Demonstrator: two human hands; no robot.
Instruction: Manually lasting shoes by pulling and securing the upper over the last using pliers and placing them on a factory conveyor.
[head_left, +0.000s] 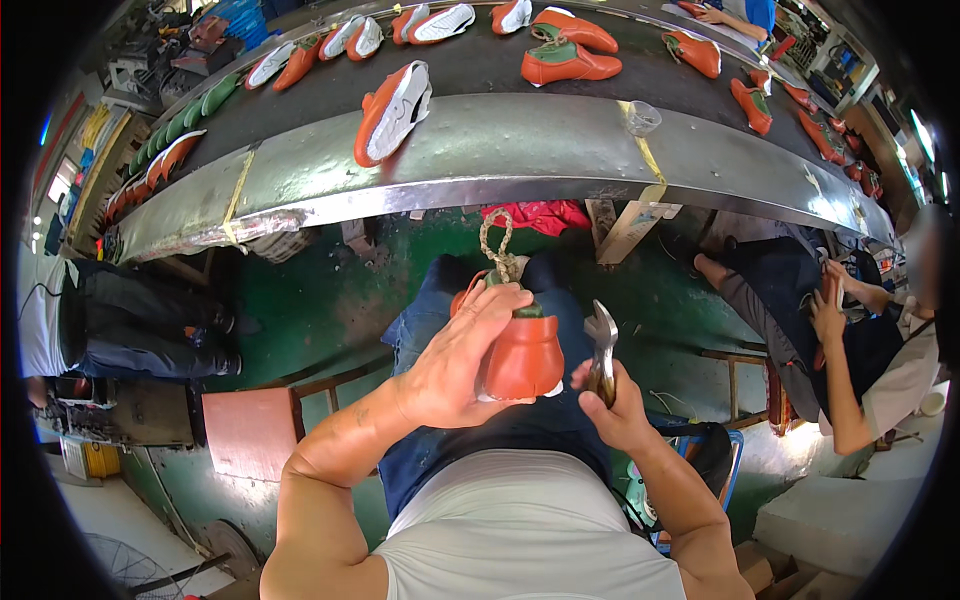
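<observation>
My left hand point(462, 350) is wrapped around an orange-red shoe point(527, 358) held above my lap, its rounded end toward me. A green shoe last appears to sit inside it, and a loop of braided rope point(497, 240) rises from the far side. Part of the shoe is hidden behind my fingers. Just to the right, my right hand point(617, 402) grips a claw hammer point(602, 350) close below its metal head, which points away from me. The hammer and the shoe are apart.
A metal-edged conveyor bench point(480, 135) curves ahead, carrying several orange shoes, some showing white soles. One orange-and-white shoe point(393, 113) lies on its near edge, and a clear plastic cup point(643, 119) stands farther right. Co-workers are at both sides. A reddish-brown stool point(250, 433) is at my left.
</observation>
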